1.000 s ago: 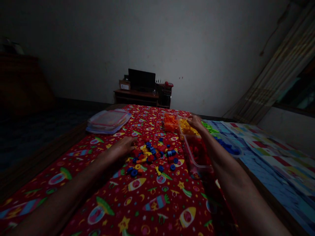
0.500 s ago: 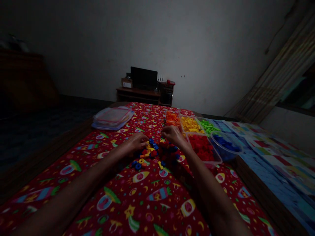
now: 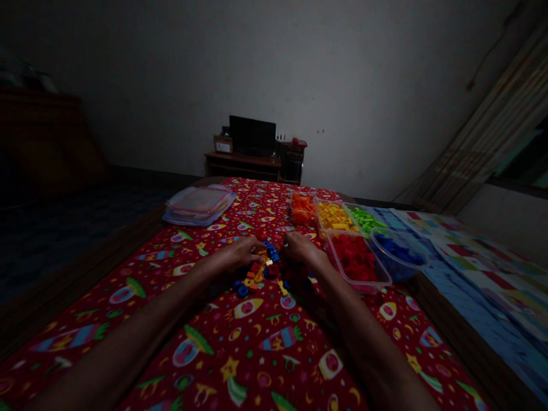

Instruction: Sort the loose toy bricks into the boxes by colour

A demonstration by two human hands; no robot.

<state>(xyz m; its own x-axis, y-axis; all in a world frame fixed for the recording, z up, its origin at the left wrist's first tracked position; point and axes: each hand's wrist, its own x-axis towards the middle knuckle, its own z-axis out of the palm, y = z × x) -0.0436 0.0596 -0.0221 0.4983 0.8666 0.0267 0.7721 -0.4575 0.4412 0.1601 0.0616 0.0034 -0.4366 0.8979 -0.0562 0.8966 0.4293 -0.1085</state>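
A small heap of mixed toy building pieces (image 3: pixel 260 273), blue, yellow, orange and red, lies on the red patterned cloth (image 3: pixel 257 319). My left hand (image 3: pixel 243 252) is at the heap's left edge, its fingers bent over the pieces; dim light hides whether it grips any. On the other side, my right hand (image 3: pixel 297 246) is curled down at the right edge, with its fingertips mostly hidden behind the hand. Several blue pieces (image 3: pixel 271 250) show between the two hands. A blue ring-shaped piece (image 3: pixel 243 291) lies at the near left.
Right of the heap stand tubs of sorted pieces: orange (image 3: pixel 303 208), yellow (image 3: pixel 336 217), green (image 3: pixel 366 220), red (image 3: pixel 355 257) and blue (image 3: pixel 398 251). Stacked clear lids (image 3: pixel 199 205) lie at the far left. A monitor (image 3: pixel 252 136) stands on a desk by the wall.
My right hand has lowered slightly toward the pieces, and my left hand has shifted a little over the heap's left side. The whole view has drifted slightly.
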